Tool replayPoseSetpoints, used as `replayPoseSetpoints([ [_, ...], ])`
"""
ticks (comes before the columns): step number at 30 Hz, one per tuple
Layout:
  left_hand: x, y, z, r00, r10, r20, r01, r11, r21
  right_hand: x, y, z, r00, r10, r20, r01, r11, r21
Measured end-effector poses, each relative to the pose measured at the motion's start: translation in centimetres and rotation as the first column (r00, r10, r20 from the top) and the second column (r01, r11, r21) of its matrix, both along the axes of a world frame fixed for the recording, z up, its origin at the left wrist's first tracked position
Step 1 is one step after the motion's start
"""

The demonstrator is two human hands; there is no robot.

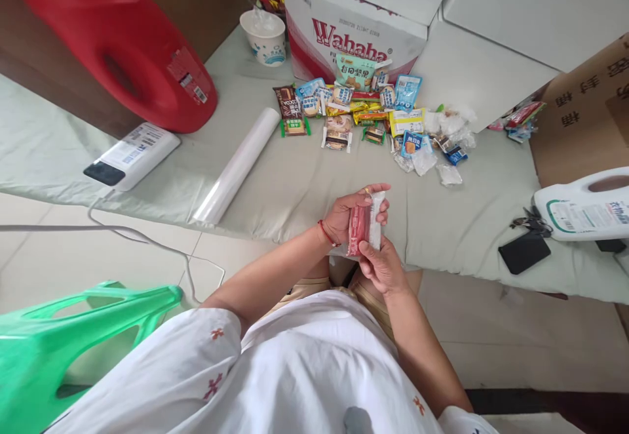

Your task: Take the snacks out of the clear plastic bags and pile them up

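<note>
Above my lap, at the front edge of the cloth-covered surface, both hands grip a red packet [360,226] that has a clear, whitish wrapper along its right side. My left hand [344,216] holds its upper part, with fingers around the top. My right hand [382,265] pinches its lower end, thumb on the front. Beyond my hands lies a spread of small wrapped snacks [339,134]. Crumpled clear wrappers [449,174] lie at the right of the snacks. To the left, a clear plastic roll [238,166] rests diagonally on the cloth.
A Wahaha box [314,34] and a paper cup [268,44] stand at the back. At left are a red jug [142,47], a white device [140,155] with a cable, and a green stool [29,349]. A white bottle [580,214] and black wallet [525,252] lie right.
</note>
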State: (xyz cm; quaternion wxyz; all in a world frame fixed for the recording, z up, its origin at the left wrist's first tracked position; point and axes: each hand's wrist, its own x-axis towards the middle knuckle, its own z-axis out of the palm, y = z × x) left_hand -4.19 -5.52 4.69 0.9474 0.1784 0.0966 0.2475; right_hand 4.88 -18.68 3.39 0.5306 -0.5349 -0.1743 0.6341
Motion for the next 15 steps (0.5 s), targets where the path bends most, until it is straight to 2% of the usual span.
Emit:
replayPoseSetpoints([
  [2,0.1,0.5,0.1,0.999,-0.033,-0.004,0.034,0.999,0.023,0.6,-0.5,0.1,1.000,-0.016,-0.001,0.016,1.000,0.020],
  [5,0.3,1.7,0.2,0.997,0.073,0.008,-0.073,0.997,-0.012,1.1,-0.9,0.3,0.999,0.005,-0.049,-0.004,1.000,0.021],
  [7,0.5,2.0,0.2,0.995,0.095,0.023,-0.094,0.994,-0.050,1.1,-0.9,0.3,0.996,0.022,-0.082,-0.023,1.000,-0.001],
  [11,1.0,0.6,0.0,0.997,-0.028,0.068,0.031,0.999,-0.040,0.6,-0.5,0.0,0.996,-0.044,-0.080,0.042,0.999,-0.027],
  [13,0.9,-0.5,-0.1,0.998,-0.012,0.069,0.013,1.000,-0.014,0.4,-0.3,-0.2,0.994,-0.092,-0.061,0.090,0.995,-0.030],
  [15,0.4,-1.3,-0.2,1.000,0.019,-0.004,-0.019,0.999,0.044,0.4,-0.2,-0.4,0.992,-0.120,-0.025,0.119,0.993,-0.016],
])
